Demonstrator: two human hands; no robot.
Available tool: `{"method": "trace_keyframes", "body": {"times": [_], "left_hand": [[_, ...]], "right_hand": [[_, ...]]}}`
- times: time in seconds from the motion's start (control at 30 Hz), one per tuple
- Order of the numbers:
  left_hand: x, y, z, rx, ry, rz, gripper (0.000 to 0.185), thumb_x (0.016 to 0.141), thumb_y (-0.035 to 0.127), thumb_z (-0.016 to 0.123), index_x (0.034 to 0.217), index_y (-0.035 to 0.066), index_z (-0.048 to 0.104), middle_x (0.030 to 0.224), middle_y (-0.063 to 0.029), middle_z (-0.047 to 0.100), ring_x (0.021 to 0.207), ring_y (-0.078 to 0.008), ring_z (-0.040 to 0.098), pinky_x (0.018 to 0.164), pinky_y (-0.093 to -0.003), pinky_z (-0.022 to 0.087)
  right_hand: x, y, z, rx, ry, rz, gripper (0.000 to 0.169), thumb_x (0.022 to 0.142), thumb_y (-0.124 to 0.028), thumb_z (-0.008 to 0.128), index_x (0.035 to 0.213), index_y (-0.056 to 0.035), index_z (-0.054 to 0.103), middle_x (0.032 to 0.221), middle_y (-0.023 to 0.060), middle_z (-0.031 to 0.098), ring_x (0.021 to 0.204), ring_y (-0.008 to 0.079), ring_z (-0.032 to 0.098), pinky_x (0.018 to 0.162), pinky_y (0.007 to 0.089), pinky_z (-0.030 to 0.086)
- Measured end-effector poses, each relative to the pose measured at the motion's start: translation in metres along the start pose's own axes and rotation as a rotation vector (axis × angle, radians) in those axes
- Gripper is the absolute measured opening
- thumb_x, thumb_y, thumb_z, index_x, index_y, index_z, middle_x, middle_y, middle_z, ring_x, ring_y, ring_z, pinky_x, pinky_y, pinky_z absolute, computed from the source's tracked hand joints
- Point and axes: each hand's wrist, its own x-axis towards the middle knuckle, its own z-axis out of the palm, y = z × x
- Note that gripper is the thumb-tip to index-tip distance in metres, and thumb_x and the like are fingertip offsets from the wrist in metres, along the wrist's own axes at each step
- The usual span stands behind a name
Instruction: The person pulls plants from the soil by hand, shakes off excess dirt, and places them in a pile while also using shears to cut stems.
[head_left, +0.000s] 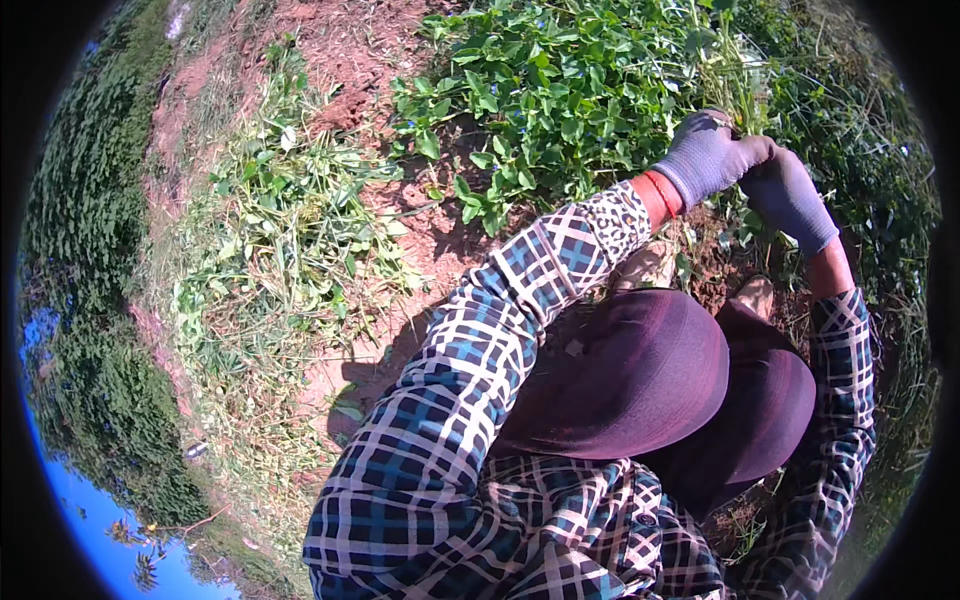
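Note:
Both of my hands wear grey-purple knit gloves and meet at the upper right, beyond my knees. My left hand (701, 154) is closed at the base of a bunch of green stems (739, 94), which stick out past the fingers. Pressed against it, my right hand (789, 196) curls in at the same spot, its fingertips mostly hidden. Leafy green plants with small blue flowers (555, 97) grow right beside my left hand.
A wide strip of cut, wilting weeds (277, 247) lies on reddish soil (409, 251) to the left. Denser grass (862, 142) stands at the right. My bent knees (637, 367) are close below my hands, with a shoe (754, 295) just past them. Trees (90, 172) line the far left.

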Motion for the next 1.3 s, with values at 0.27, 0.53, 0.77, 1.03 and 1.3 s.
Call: {"method": "trace_keyframes", "body": {"times": [0.27, 0.53, 0.77, 1.03, 1.3], "left_hand": [[-0.110, -0.029, -0.236, -0.562, 0.567, -0.098, 0.021, 0.084, 0.025, 0.066, 0.093, 0.006, 0.070, 0.061, 0.0013, 0.051, 0.043, -0.0049, 0.043, 0.038, -0.0191, 0.035], [-0.292, -0.126, -0.413, -0.995, 1.253, -0.151, 0.033, 0.095, 0.031, 0.045, 0.099, -0.002, 0.051, 0.092, -0.0123, 0.060, 0.085, -0.0260, 0.061, 0.077, -0.0405, 0.053], [-0.325, -0.110, -0.263, -0.787, 1.188, -0.135, 0.026, 0.090, 0.021, 0.059, 0.108, 0.004, 0.054, 0.087, -0.0085, 0.063, 0.069, -0.0199, 0.059, 0.060, -0.0318, 0.049], [-0.265, -0.051, -0.191, -0.537, 0.814, -0.213, 0.032, 0.093, 0.019, 0.047, 0.118, -0.001, 0.051, 0.089, -0.0130, 0.063, 0.066, -0.0181, 0.060, 0.062, -0.0281, 0.051], [-0.152, -0.098, -0.052, -0.406, 0.236, -0.414, 0.035, 0.088, 0.020, 0.059, 0.117, 0.001, 0.056, 0.092, -0.0106, 0.067, 0.076, -0.0146, 0.064, 0.067, -0.0244, 0.051]], "right_hand": [[0.008, -0.139, -0.019, 0.385, 0.127, -0.284, 0.055, 0.089, -0.019, 0.060, 0.139, -0.0068, 0.039, 0.140, 0.0101, 0.042, 0.112, 0.0224, 0.057, 0.094, 0.0348, 0.046], [-0.063, -0.137, -0.065, 0.621, 0.446, 0.183, 0.041, 0.097, -0.026, 0.047, 0.130, -0.0019, 0.050, 0.127, 0.0105, 0.056, 0.108, 0.0204, 0.059, 0.090, 0.0306, 0.047], [-0.061, -0.111, -0.071, 1.100, 0.286, 0.076, 0.040, 0.098, -0.022, 0.045, 0.129, 0.0023, 0.047, 0.125, 0.0140, 0.056, 0.109, 0.0223, 0.059, 0.093, 0.0310, 0.049], [-0.090, -0.038, -0.079, 1.594, 0.296, 0.274, 0.016, 0.092, -0.015, 0.049, 0.095, -0.0010, 0.055, 0.080, 0.0116, 0.064, 0.074, 0.0247, 0.064, 0.070, 0.0376, 0.055], [-0.112, -0.036, -0.103, 1.623, 0.493, 0.169, 0.015, 0.092, -0.013, 0.047, 0.090, 0.0006, 0.055, 0.075, 0.0110, 0.062, 0.066, 0.0218, 0.063, 0.058, 0.0311, 0.057]]}}
